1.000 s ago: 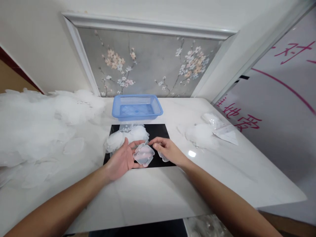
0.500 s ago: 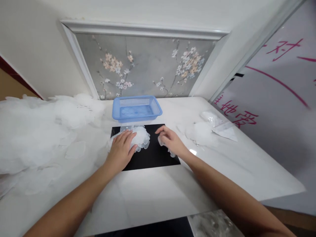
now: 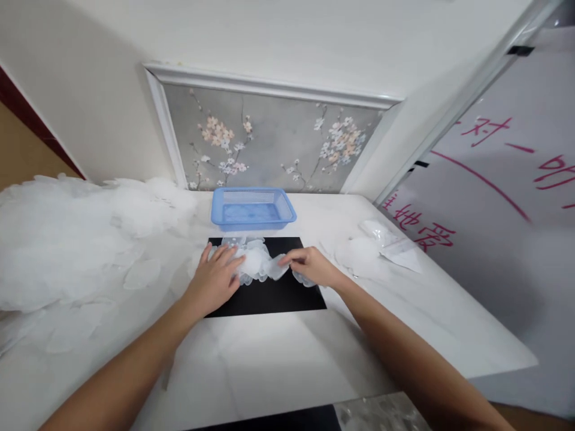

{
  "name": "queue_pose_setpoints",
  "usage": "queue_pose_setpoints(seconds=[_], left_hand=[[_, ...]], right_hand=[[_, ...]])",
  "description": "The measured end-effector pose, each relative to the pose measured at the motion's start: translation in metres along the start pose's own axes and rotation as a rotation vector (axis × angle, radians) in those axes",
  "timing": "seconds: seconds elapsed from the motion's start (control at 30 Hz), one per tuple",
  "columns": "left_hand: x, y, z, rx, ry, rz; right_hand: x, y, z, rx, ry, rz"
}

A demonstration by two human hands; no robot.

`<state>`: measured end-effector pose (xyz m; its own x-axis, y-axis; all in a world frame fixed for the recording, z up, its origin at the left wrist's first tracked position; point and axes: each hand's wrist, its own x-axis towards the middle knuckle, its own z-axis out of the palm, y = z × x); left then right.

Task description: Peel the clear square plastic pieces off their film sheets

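Observation:
On a black rectangular mat (image 3: 269, 299) lies a small pile of thin translucent white pieces (image 3: 255, 261) with rounded edges. My left hand (image 3: 218, 275) rests over the pile's left side, its fingers spread. A single translucent piece (image 3: 277, 267) is pinched between the thumb and index finger of my right hand (image 3: 312, 265), at the pile's right edge. Beneath that hand, more translucent pieces (image 3: 302, 279) show, and I cannot tell whether its other fingers hold them.
A blue plastic basket (image 3: 254, 226) stands behind the mat. To the left a large heap of translucent white pieces (image 3: 63, 239) covers the white table (image 3: 269, 359). On the right lie a smaller heap (image 3: 362, 257) and a clear plastic bag (image 3: 399, 248).
My right hand now holds one piece out against the pile's right edge, where before it hovered apart with pieces under its fingers. My left hand stays on the pile. The camera view has shifted.

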<state>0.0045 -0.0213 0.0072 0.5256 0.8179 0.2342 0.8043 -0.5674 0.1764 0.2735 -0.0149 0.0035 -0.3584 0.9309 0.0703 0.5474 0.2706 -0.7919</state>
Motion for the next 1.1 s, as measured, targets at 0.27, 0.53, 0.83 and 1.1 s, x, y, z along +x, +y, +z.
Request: queue_pose_setpoints(seconds=[0.27,0.53,0.83,1.1], left_hand=[[0.016,0.008,0.01,-0.15,0.064,-0.14],[0.015,0.003,0.015,-0.186,0.174,-0.083],[0.012,0.015,-0.006,-0.543,0.289,-0.236],[0.003,0.037,-0.002,-1.363,-0.253,-0.655]], right_hand=[[-0.017,0.017,-0.004,0.274,0.024,0.201],[-0.018,0.017,-0.017,0.417,-0.035,0.296],[-0.015,0.021,-0.017,0.537,-0.051,0.313],[-0.016,0.02,-0.018,0.547,-0.052,0.295]])
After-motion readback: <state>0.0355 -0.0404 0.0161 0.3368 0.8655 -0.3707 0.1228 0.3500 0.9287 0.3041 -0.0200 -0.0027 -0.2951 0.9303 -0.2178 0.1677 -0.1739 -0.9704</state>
